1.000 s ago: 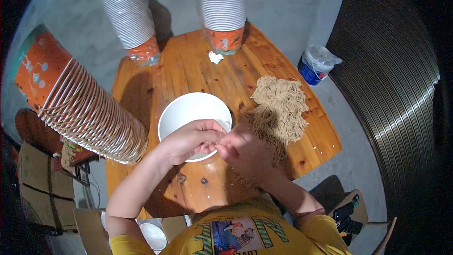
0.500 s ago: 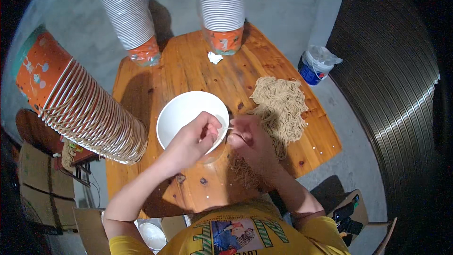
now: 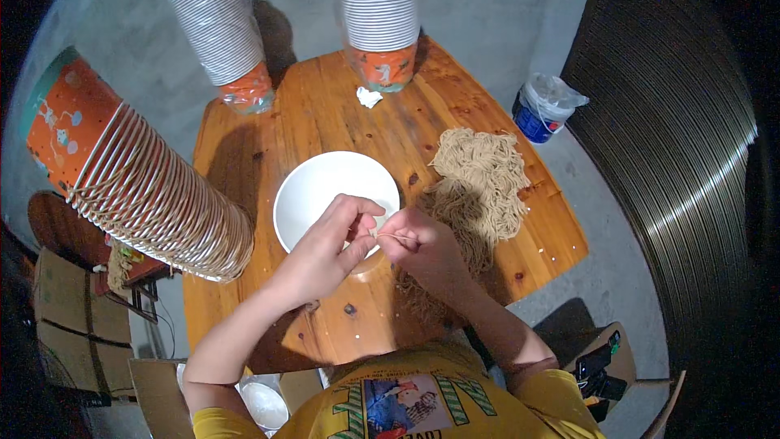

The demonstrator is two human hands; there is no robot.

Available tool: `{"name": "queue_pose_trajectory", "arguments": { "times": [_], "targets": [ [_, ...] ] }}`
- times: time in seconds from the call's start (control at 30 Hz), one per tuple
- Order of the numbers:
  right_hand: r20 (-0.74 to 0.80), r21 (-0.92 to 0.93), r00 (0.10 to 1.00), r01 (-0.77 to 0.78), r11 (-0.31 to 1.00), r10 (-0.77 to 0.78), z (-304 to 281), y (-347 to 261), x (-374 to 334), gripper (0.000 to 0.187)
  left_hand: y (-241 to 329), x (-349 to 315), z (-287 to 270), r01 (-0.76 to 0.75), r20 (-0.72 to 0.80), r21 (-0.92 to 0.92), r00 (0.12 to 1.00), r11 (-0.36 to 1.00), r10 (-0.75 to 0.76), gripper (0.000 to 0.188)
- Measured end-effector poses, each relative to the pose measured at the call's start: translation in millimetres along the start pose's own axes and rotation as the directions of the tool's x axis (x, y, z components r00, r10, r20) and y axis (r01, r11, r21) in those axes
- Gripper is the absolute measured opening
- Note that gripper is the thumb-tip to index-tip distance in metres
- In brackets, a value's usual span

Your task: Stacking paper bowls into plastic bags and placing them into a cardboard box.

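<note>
My left hand and my right hand meet fingertip to fingertip over the front right rim of a white bowl. A thin, light cord runs between them, pinched in the fingers of both; its ends are hard to make out. Right of my right hand lies a tangled heap of tan cords, partly in shadow, spreading under my right forearm. At the left, a tall stack of paper buckets leans sideways, with many cord loops wound around its rims.
Two plastic-wrapped stacks of paper buckets, the left stack and the right stack, stand at the back of the wooden table. Crumpled white paper lies before them. A blue pail sits on the floor, right.
My right hand has moved left and closed in on my left hand, so the fingertips now meet. The view has shifted slightly.
</note>
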State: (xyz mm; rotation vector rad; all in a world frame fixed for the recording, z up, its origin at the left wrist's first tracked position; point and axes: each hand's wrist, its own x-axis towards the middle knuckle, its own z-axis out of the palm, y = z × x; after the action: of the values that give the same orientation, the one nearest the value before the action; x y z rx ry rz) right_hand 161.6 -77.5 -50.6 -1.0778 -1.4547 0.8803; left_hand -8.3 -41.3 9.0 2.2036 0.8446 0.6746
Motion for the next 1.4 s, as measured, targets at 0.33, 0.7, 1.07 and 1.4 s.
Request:
{"name": "queue_pose_trajectory", "arguments": {
  "times": [0.33, 0.7, 1.07, 1.4],
  "targets": [
    [-0.071, -0.093, 0.997, 0.026, 0.995, -0.032, 5.7, -8.3, 2.0, 0.008, -10.1, 9.4, -15.8, 0.276, 0.211, -0.109, 0.945, 0.955, -0.249, 0.015],
    [-0.05, -0.243, 0.99, 0.115, 0.963, -0.131, 3.1, -2.0, 0.0, 0.009, 0.1, -1.6, 5.6, -0.072, -0.104, 0.3, 0.989, 0.951, 0.107, 0.01],
    [-0.047, -0.363, 0.947, 0.28, 0.889, -0.317, 9.9, 1.3, -3.8, 0.01, 1.0, -5.2, 5.3, 0.189, -0.103, -0.062, 0.975, 0.98, -0.195, 0.007],
    [-0.146, 0.054, 0.989, 0.014, 0.998, -0.006, 17.0, -1.1, -7.7, 0.007, -3.5, -1.8, 8.0, 0.184, -0.083, -0.257, 0.974, 0.949, -0.212, 0.014]
  ]
}}
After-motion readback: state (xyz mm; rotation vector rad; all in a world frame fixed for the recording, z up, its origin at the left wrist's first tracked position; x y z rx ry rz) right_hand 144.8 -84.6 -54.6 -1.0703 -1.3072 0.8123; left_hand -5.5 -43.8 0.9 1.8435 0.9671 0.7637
